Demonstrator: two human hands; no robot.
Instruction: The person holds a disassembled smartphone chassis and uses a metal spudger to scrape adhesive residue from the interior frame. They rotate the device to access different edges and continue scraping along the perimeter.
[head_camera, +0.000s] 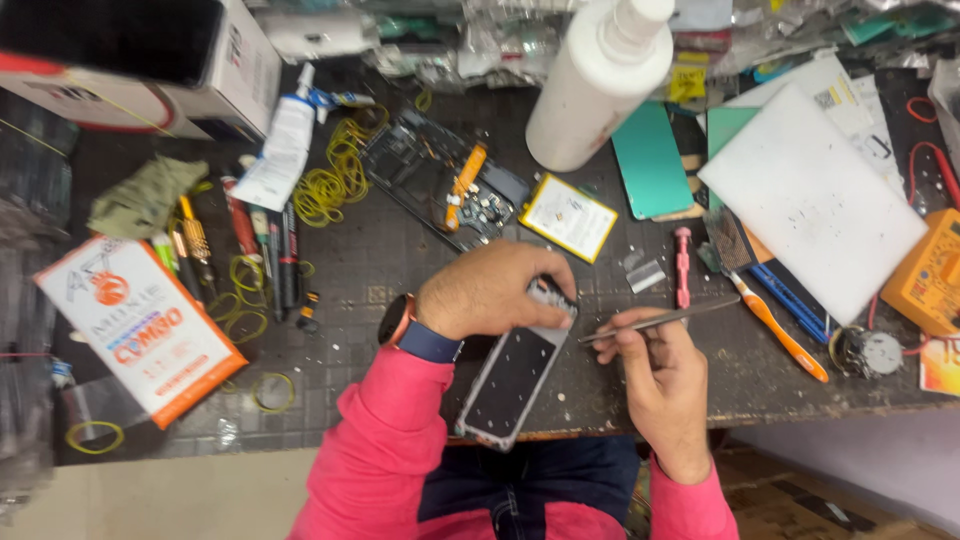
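My left hand grips the top end of a phone that lies dark side up at the front edge of the bench. My right hand holds metal tweezers, whose tip points left toward the phone's upper corner. An opened phone frame with an orange flex strip lies behind my hands. A flat yellow-edged battery rests beside it. I wear a watch with an orange case on the left wrist and pink sleeves.
A white bottle stands at the back. A white board, a teal back cover, a toothbrush, a pink screwdriver and an orange meter lie right. Pens, yellow rubber bands and a white-orange packet lie left.
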